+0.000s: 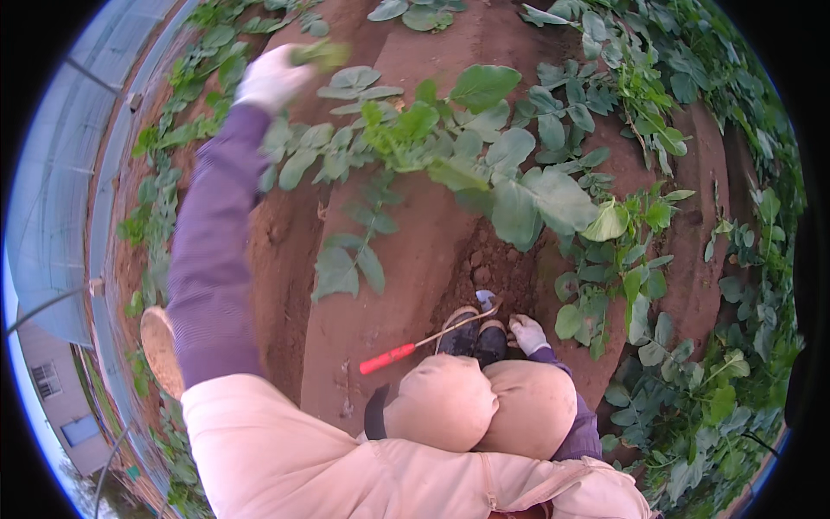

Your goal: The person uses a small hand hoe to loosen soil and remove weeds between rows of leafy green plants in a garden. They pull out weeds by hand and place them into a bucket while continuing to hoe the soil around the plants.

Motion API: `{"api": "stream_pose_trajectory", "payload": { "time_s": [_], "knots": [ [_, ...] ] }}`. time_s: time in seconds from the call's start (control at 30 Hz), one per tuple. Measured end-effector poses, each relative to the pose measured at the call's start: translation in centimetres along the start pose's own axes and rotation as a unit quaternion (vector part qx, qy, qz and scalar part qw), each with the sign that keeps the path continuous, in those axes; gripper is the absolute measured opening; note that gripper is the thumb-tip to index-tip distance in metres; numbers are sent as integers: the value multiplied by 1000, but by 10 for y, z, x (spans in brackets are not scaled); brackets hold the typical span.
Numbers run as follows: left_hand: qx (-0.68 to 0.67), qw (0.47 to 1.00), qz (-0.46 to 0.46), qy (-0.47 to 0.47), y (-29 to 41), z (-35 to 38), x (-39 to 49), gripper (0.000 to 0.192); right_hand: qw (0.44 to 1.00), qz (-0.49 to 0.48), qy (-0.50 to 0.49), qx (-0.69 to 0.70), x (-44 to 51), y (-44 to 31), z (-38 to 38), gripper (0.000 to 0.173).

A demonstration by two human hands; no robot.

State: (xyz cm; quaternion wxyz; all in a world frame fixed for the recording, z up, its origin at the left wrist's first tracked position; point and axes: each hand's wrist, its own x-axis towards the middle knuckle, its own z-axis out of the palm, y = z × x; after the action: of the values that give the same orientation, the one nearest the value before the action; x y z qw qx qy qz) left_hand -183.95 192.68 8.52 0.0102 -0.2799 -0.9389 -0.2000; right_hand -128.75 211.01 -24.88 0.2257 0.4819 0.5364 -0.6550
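My left hand, in a white glove with a purple sleeve, reaches out at the upper left. Blurred green leaf matter is gripped in its fingers. By my dark boots is my right hand, also gloved, low over the soil; its fingertips are too small to read. A hand hoe with a red handle and thin metal shaft lies across by the boots, its small blade near loose soil. Broad-leaved green plants, apparently radish, spread over the bed before me.
Dense leafy rows run along the right. At the left stand a plastic-film tunnel with bent hoops, another leafy row and a building. A tan, round-rimmed object shows partly behind my left sleeve. The brown soil bed has ridges.
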Motion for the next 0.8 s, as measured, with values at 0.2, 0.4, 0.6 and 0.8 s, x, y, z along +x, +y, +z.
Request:
{"api": "stream_pose_trajectory", "payload": {
  "time_s": [0.2, 0.4, 0.6, 0.8],
  "knots": [
    [170, 950, 78, -250, 72, 191, 101, 35, 992, 75, -54, 82, 3, 0, -18, 44],
    [242, 888, 24, -390, -18, 272, 120, 38, 979, 115, -119, 119, 5, -6, -17, 40],
    [160, 919, -66, -353, -43, 288, 95, 49, 970, 137, -151, 129, 8, -8, -18, 41],
    [-34, 977, -131, -164, -54, 263, 86, 62, 971, 123, -156, 134, 6, -15, -16, 39]
  ]
}}
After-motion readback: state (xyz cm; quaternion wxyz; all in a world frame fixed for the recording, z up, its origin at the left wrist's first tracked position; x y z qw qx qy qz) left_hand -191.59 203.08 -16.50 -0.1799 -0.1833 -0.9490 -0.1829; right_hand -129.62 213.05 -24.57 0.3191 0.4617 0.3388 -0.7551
